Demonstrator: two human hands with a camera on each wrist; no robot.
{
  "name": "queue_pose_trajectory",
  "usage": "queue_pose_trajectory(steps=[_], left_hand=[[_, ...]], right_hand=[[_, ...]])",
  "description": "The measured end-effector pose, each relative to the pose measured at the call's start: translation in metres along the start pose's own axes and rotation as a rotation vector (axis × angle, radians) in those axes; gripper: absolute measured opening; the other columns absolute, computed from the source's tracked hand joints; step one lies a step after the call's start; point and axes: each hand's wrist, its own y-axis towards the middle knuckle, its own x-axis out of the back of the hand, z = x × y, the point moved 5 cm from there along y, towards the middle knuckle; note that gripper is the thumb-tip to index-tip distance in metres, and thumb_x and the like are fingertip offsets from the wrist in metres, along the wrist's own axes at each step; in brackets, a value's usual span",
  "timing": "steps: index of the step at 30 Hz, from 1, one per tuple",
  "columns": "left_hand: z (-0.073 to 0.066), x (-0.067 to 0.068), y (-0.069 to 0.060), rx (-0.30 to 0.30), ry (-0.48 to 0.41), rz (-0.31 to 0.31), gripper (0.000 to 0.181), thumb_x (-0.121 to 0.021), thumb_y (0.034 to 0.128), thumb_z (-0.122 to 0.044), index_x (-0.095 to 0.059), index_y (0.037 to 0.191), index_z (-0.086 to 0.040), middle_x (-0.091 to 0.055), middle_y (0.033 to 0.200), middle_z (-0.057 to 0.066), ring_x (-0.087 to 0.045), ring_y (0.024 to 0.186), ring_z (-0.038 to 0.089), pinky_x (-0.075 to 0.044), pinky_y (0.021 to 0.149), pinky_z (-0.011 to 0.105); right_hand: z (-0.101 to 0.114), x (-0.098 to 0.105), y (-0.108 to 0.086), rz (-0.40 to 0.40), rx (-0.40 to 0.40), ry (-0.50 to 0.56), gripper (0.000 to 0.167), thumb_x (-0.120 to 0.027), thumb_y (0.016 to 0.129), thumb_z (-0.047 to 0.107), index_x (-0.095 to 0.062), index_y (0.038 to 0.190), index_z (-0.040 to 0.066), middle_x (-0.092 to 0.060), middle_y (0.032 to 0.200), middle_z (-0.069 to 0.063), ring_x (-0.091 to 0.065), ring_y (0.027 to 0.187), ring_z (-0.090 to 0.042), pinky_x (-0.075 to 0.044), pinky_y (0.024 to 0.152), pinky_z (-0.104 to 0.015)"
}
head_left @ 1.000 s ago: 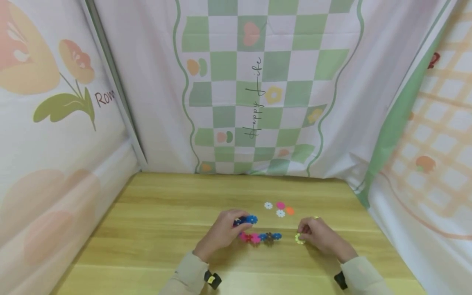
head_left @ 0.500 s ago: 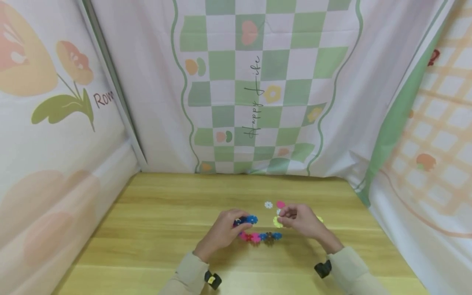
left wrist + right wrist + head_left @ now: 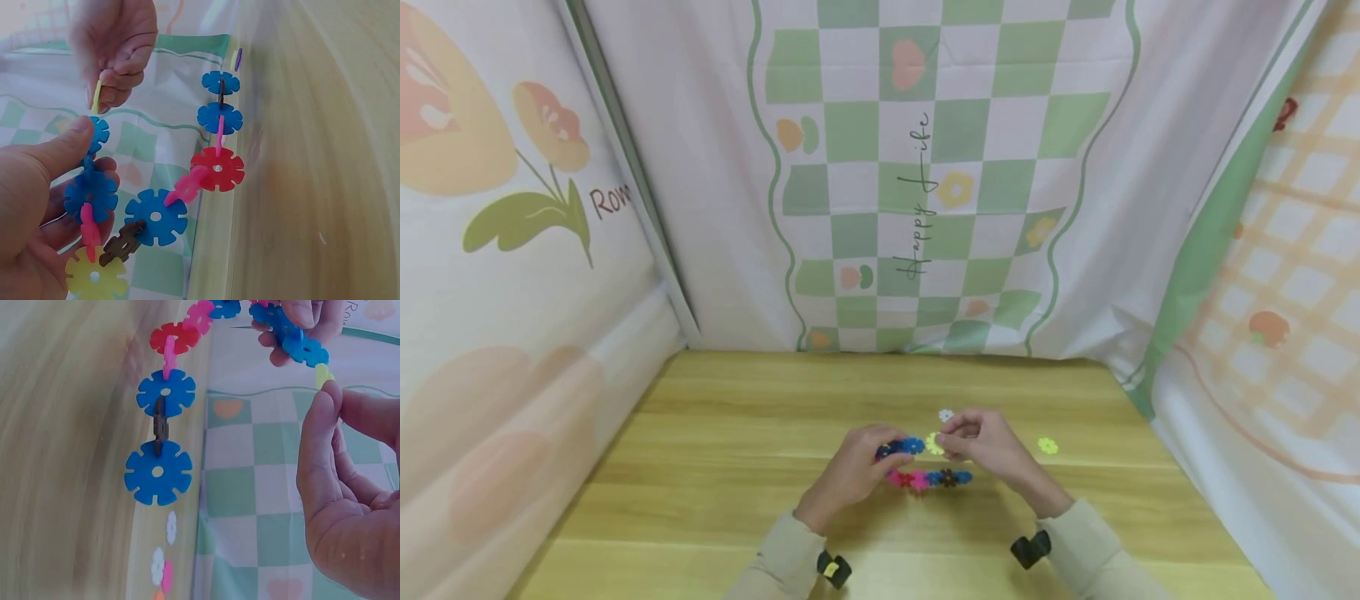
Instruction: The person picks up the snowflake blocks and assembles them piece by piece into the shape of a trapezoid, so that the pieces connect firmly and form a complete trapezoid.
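My left hand (image 3: 853,462) grips one end of a chain of slotted flower-shaped plastic discs (image 3: 156,217), in blue, brown, red, pink and yellow. The chain bends round, and its other arm stretches rightward just above or on the table. A blue disc (image 3: 304,350) sticks out past the left thumb. My right hand (image 3: 988,450) pinches a yellow disc (image 3: 933,443) between thumb and forefinger. That yellow disc meets the edge of the blue end disc; whether their slots interlock I cannot tell. The right fingers hide part of it.
On the wooden table (image 3: 760,400), a loose yellow disc (image 3: 1047,446) lies to the right. Behind the right hand are a white disc (image 3: 946,414) and, in the right wrist view, another white disc (image 3: 157,567), a pink one and an orange one. Patterned curtains (image 3: 925,167) stand around the table.
My right hand has carried the yellow disc leftward from the right side of the table to the blue end of the chain. The left hand has stayed in place.
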Motion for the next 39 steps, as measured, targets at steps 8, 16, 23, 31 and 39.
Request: queue_pose_trajectory(steps=[8,16,23,31,39], left_hand=[[-0.001,-0.002,-0.001,-0.065,0.054,-0.023,0.020,-0.072,0.0988,-0.025,-0.078,0.109,-0.008,-0.080,0.105,0.003,-0.074,0.094,0.010,-0.060,0.087,0.018],[-0.011,-0.002,-0.002,-0.191,0.173,-0.067,0.017,-0.073,0.0976,-0.020,-0.077,0.107,-0.006,-0.080,0.102,0.003,-0.075,0.094,0.015,-0.061,0.092,0.025],[-0.016,0.000,0.000,-0.270,0.320,-0.128,0.019,-0.075,0.0949,-0.018,-0.077,0.109,-0.005,-0.081,0.106,0.005,-0.076,0.098,0.017,-0.061,0.094,0.024],[-0.006,-0.004,0.001,-0.074,0.203,-0.060,0.040,-0.072,0.0997,-0.032,-0.071,0.127,-0.003,-0.078,0.120,0.010,-0.075,0.106,0.021,-0.062,0.092,0.026],[-0.001,-0.008,0.000,0.008,0.019,-0.084,0.034,-0.075,0.0986,-0.022,-0.071,0.127,-0.003,-0.077,0.119,0.012,-0.075,0.107,0.022,-0.062,0.094,0.030]], right_hand=[[-0.001,-0.005,-0.002,0.022,-0.027,0.039,0.034,-0.076,0.098,0.021,-0.067,0.116,-0.006,-0.074,0.100,-0.014,-0.073,0.084,-0.021,-0.066,0.084,-0.039],[0.003,-0.010,-0.001,0.008,-0.037,0.031,0.029,-0.076,0.098,0.016,-0.067,0.113,-0.007,-0.075,0.096,-0.012,-0.074,0.083,-0.020,-0.067,0.082,-0.040],[0.011,-0.012,0.004,-0.021,-0.049,0.025,0.026,-0.077,0.097,0.015,-0.068,0.110,-0.006,-0.076,0.095,-0.013,-0.076,0.082,-0.021,-0.067,0.081,-0.041],[0.015,-0.014,0.007,-0.007,-0.054,-0.019,0.025,-0.076,0.098,0.017,-0.071,0.110,-0.005,-0.078,0.097,-0.014,-0.075,0.080,-0.019,-0.067,0.081,-0.040],[0.013,-0.018,0.012,0.115,-0.019,-0.007,0.036,-0.070,0.103,0.023,-0.067,0.122,-0.007,-0.077,0.107,-0.019,-0.078,0.095,-0.032,-0.063,0.093,-0.052]])
